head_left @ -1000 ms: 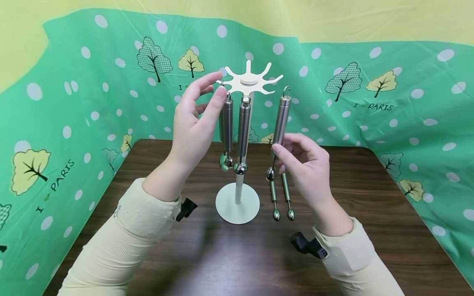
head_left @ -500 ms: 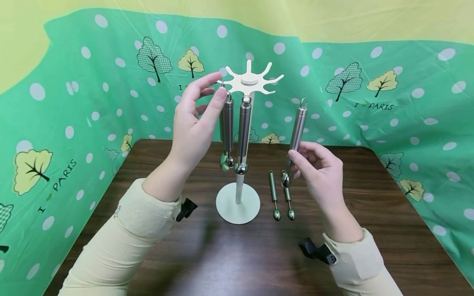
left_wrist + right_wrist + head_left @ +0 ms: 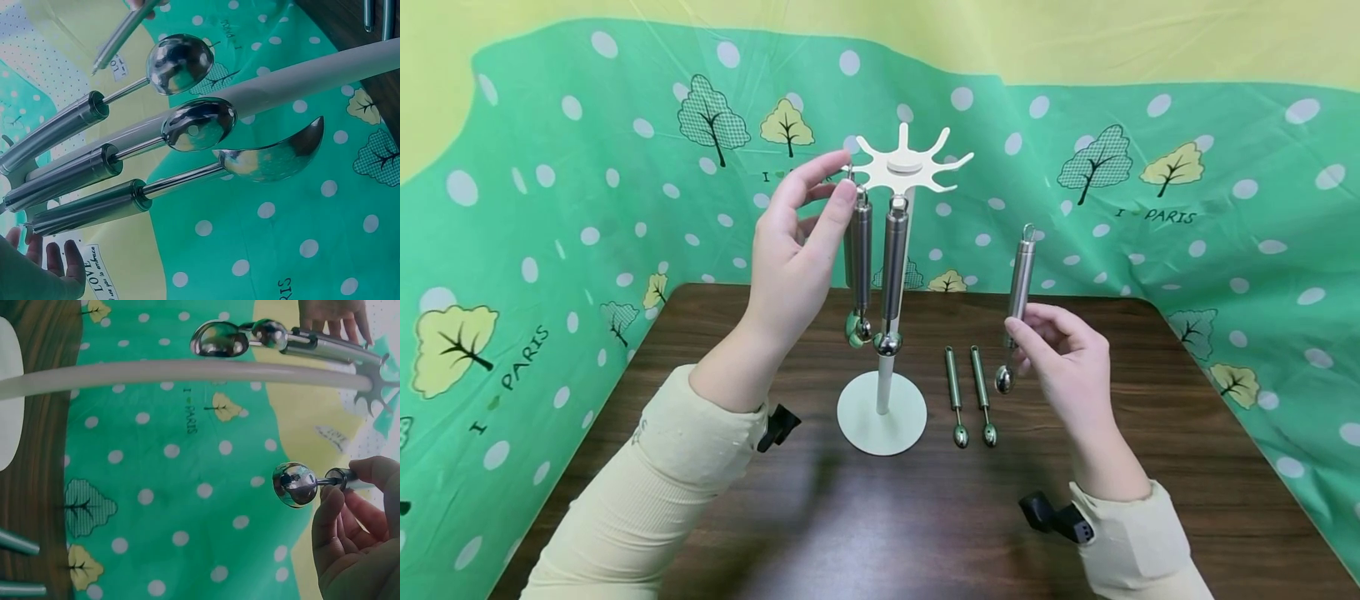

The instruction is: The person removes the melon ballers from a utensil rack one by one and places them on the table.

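Observation:
My right hand (image 3: pixel 1067 367) pinches a steel scoop (image 3: pixel 1020 275) low on its handle, holding it upright with the loop on top and the round bowl (image 3: pixel 295 485) below. Beside it stands a white rack (image 3: pixel 904 171) with hooked arms. Three more scoops hang from its left and front arms, among them a front one (image 3: pixel 893 267) and one with a pointed bowl (image 3: pixel 275 156). At the leftmost arm, my left hand (image 3: pixel 797 250) has thumb and index finger at the loop of a hanging scoop, pinching there.
Two smaller scoops, a left one (image 3: pixel 953 392) and a right one (image 3: pixel 982 392), lie side by side on the dark wooden table (image 3: pixel 880 525). The rack's round base (image 3: pixel 880 437) stands left of them. Green printed cloth (image 3: pixel 625 108) surrounds the table.
My right hand has carried its scoop rightward and lower, away from the rack, uncovering both scoops on the table. The left hand has stayed at the rack arm.

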A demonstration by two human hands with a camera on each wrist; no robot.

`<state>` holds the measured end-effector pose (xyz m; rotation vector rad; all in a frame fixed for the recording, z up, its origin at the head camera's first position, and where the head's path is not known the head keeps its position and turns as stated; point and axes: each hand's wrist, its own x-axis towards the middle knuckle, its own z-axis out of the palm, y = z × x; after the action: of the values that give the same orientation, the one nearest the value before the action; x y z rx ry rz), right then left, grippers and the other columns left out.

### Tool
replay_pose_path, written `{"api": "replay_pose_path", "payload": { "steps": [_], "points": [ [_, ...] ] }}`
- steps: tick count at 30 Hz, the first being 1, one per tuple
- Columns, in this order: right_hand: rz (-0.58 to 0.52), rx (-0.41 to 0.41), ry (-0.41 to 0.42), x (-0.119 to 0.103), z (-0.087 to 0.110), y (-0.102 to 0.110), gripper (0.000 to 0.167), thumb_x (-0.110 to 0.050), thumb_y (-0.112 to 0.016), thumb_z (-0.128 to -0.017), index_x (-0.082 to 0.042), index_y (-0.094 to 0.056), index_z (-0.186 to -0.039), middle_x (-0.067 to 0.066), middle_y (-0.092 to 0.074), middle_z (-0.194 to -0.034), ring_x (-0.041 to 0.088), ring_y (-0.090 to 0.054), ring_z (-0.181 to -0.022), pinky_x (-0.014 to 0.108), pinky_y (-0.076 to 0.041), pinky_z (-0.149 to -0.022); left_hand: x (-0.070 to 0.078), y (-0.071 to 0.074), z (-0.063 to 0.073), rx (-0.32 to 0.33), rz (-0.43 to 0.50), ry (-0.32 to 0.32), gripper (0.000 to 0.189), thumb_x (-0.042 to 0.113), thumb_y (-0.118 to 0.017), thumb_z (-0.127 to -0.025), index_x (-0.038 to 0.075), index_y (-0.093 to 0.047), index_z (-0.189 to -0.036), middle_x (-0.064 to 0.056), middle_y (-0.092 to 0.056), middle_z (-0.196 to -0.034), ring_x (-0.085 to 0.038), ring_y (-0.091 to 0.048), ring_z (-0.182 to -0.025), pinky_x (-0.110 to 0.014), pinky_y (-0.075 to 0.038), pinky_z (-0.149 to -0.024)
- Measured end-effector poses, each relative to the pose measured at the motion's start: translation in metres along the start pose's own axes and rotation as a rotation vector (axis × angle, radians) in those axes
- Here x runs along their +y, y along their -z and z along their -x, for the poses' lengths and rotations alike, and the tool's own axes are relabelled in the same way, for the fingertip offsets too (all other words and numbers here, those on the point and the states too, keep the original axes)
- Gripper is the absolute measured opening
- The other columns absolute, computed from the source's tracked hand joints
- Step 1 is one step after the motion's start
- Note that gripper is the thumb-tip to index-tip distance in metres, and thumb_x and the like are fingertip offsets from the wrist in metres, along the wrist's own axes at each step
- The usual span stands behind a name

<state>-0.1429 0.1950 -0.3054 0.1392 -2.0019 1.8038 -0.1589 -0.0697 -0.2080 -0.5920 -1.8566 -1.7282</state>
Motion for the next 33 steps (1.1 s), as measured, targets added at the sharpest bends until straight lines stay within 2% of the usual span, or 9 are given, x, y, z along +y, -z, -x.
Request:
{"api": "replay_pose_path", "payload": {
  "steps": [11, 17, 23, 29, 33],
  "points": [
    [0.113, 0.029, -0.07, 0.022, -0.003, 0.015, 0.009, -0.006, -0.073, -0.088, -0.014, -0.073, -0.093, -0.007, -0.064, -0.065, 0.006, -0.057, -0.051, 0.017, -0.048, -0.046, -0.001, 0.0, 0.001, -0.001, 0.002, -0.01, 0.037, 0.015, -0.052, -0.102, 0.001, -0.055, -0.136, -0.01, -0.056, -0.136, -0.015, -0.055, -0.113, -0.03, -0.053, -0.09],
    [0.16, 0.021, -0.122, 0.034, -0.005, 0.022, 0.007, -0.009, -0.073, -0.089, -0.011, -0.071, -0.095, -0.008, -0.062, -0.063, 0.006, -0.056, -0.051, 0.017, -0.048, -0.046, -0.001, 0.0, 0.001, 0.001, 0.001, -0.006, 0.037, 0.015, -0.052, -0.102, 0.001, -0.055, -0.136, -0.01, -0.055, -0.136, -0.015, -0.056, -0.113, -0.031, -0.053, -0.091],
    [0.266, 0.005, -0.147, 0.051, -0.006, 0.029, 0.021, -0.016, -0.071, -0.092, 0.0, -0.068, -0.105, -0.011, -0.059, -0.061, 0.007, -0.054, -0.05, 0.02, -0.048, -0.046, -0.001, 0.0, 0.001, 0.004, 0.001, -0.004, 0.037, 0.015, -0.053, -0.102, 0.001, -0.055, -0.136, -0.008, -0.056, -0.136, -0.014, -0.056, -0.113, -0.031, -0.053, -0.091],
    [0.322, -0.004, -0.188, 0.066, -0.007, 0.035, 0.029, -0.022, -0.07, -0.093, 0.002, -0.067, -0.109, -0.012, -0.058, -0.06, 0.007, -0.053, -0.05, 0.021, -0.048, -0.047, -0.001, -0.001, 0.0, 0.004, 0.001, -0.013, 0.037, 0.015, -0.053, -0.101, 0.001, -0.055, -0.136, -0.006, -0.056, -0.136, -0.015, -0.055, -0.113, -0.031, -0.053, -0.091],
    [0.329, -0.018, -0.207, 0.074, -0.007, 0.038, 0.029, -0.023, -0.069, -0.093, 0.002, -0.067, -0.108, -0.012, -0.057, -0.059, 0.007, -0.053, -0.049, 0.02, -0.048, -0.047, -0.002, -0.001, 0.0, 0.004, 0.004, -0.015, 0.037, 0.015, -0.054, -0.101, 0.001, -0.055, -0.135, -0.006, -0.056, -0.135, -0.015, -0.055, -0.113, -0.031, -0.053, -0.091]
  ]
}}
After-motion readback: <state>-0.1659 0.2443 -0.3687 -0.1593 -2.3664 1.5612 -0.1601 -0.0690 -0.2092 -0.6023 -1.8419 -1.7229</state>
